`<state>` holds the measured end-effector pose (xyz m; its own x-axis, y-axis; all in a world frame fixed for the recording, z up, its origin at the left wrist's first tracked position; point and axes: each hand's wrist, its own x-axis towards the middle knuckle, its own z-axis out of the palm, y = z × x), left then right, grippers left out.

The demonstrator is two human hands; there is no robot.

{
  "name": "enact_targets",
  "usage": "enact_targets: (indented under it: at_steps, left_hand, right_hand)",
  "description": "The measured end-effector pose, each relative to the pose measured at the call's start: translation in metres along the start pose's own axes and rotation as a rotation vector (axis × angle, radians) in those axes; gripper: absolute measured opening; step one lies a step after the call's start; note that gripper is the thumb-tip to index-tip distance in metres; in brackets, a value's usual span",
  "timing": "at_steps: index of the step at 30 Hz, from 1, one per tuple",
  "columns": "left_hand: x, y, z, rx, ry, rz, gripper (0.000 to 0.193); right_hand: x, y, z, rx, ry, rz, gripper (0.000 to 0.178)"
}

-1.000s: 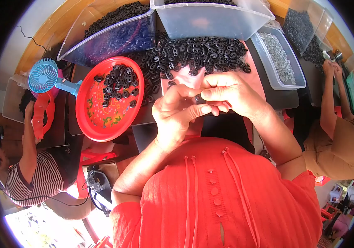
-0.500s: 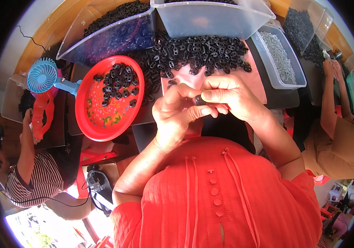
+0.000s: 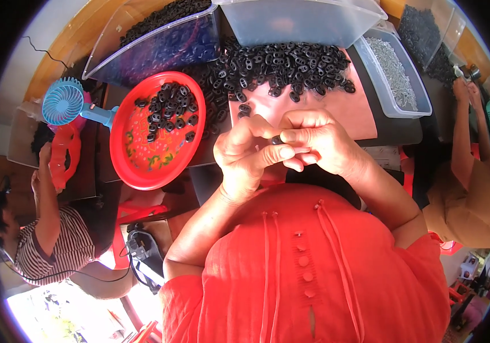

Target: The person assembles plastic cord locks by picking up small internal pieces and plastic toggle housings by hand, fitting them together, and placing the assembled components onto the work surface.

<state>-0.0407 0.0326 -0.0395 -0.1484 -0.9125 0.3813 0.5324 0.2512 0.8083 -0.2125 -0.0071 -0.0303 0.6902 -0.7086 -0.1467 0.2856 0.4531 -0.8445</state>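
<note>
Fingertips of both hands meet in front of my chest around one small black plastic cord lock [image 3: 276,140]. My left hand [image 3: 244,153] pinches it between thumb and curled forefinger. From the other side, the thumb and fingers of my right hand [image 3: 328,140] close on it, hiding most of its shape. Beyond my hands, a heap of black two-holed cord locks [image 3: 285,66] covers the far part of a pink sheet [image 3: 359,117]. To the left, a round red tray [image 3: 136,163] with a printed pattern holds more of them.
Large clear bins [image 3: 159,57] of black parts line the back. At right is a clear box [image 3: 419,108] of small silver metal pieces [image 3: 390,71]. A blue fan [image 3: 63,102] stands left of the tray. Co-workers sit at left [image 3: 56,234] and right [image 3: 468,194].
The view has shifted slightly, so the table things appear displaced. My hands keep their pinch on the cord lock, with only small finger movements.
</note>
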Motion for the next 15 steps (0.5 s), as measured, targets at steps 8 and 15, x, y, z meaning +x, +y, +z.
enact_targets:
  at_steps: [8,15]
  left_hand:
    - [0.018,0.080,-0.037,0.660,0.264,0.172,0.027]
    - [0.040,0.087,-0.069,1.554,0.186,0.264,0.029]
  right_hand:
    - [-0.001,-0.017,-0.015,-0.533,0.371,-0.416,0.019]
    - [-0.002,-0.004,-0.039,-0.474,0.499,-0.548,0.009]
